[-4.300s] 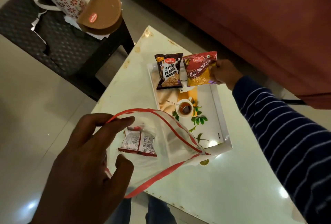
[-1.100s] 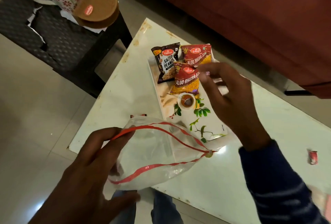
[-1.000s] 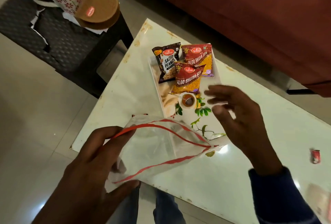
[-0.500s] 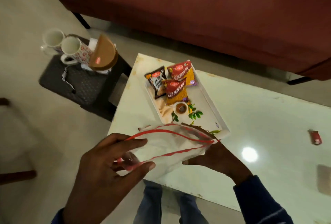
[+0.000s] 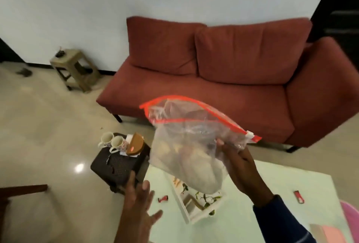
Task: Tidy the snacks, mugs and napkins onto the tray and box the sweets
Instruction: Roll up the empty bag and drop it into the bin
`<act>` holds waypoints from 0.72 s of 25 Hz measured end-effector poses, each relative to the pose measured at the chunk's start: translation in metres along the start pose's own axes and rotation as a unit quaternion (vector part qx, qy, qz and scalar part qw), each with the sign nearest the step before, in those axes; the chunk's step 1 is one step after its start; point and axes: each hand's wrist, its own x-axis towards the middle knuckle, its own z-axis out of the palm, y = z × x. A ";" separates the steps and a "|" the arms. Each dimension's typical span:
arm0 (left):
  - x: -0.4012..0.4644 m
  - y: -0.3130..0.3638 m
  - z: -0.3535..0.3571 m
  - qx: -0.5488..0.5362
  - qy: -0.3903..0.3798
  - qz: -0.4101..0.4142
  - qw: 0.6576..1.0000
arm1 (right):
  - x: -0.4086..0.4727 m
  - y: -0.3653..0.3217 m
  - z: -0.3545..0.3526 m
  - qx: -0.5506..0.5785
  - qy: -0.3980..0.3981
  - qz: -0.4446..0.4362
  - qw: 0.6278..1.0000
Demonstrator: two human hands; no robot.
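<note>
Two mugs (image 5: 112,141) and napkins (image 5: 129,138) remained on the side stool; two sweets (image 5: 163,198) lay loose on the table (image 5: 242,223), unboxed. Right hand (image 5: 240,162) pinched the plastic bag (image 5: 191,141); left hand (image 5: 138,205) spread, holding nothing.

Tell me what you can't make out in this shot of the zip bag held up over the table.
- Tray, head view: its far half and whatever lies on it are hidden behind the zip bag that the right hand holds up.
- Bag contents: blurred by crinkled plastic, cannot tell.
- Small red wrapper beside the left hand: too small to read.
- Pink object: cut off by the right edge.
</note>
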 end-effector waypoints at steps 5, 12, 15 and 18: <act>-0.025 -0.009 0.040 -0.146 -0.116 -0.104 0.977 | -0.031 -0.037 0.031 0.169 -0.007 0.127 0.977; -0.036 -0.004 0.054 0.025 -0.203 -0.020 0.979 | -0.097 -0.011 0.056 0.043 -0.024 0.224 0.973; -0.017 -0.015 0.055 0.025 -0.165 -0.053 0.985 | -0.107 -0.006 0.048 -0.175 0.069 0.224 0.956; -0.004 -0.028 0.065 -0.012 -0.107 -0.072 0.992 | -0.121 -0.010 0.025 -0.398 0.251 0.115 0.875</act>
